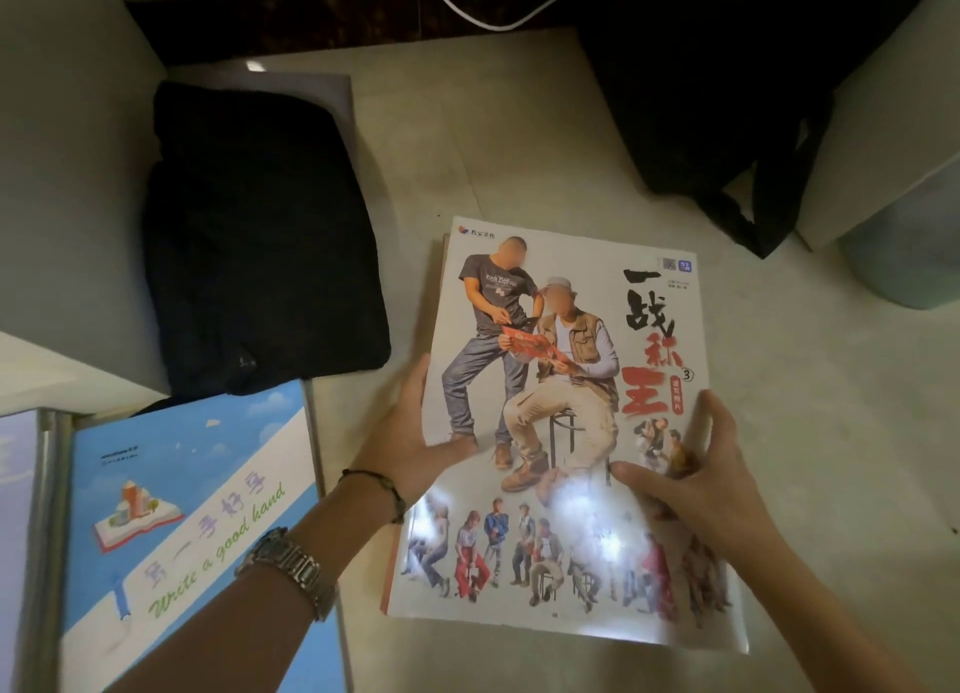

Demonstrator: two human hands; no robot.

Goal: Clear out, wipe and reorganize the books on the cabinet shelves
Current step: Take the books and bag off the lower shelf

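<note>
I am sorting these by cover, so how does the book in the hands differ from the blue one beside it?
The white photo-cover book shows people and red and black Chinese title characters; the blue book shows sky and the words "Write a good hand". The left hand and right hand grip the white one by its side edges; the blue one lies untouched beside it. Both are large, thin, closed and face up.

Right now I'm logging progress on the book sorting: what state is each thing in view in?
Photo-cover book: closed, face up, held at both side edges over the floor.
Left hand: grips the book's left edge, thumb on the cover.
Right hand: holds the right edge, thumb on the cover.
Blue book: closed, lying face up.
Black cloth: folded, flat on the floor.
</note>
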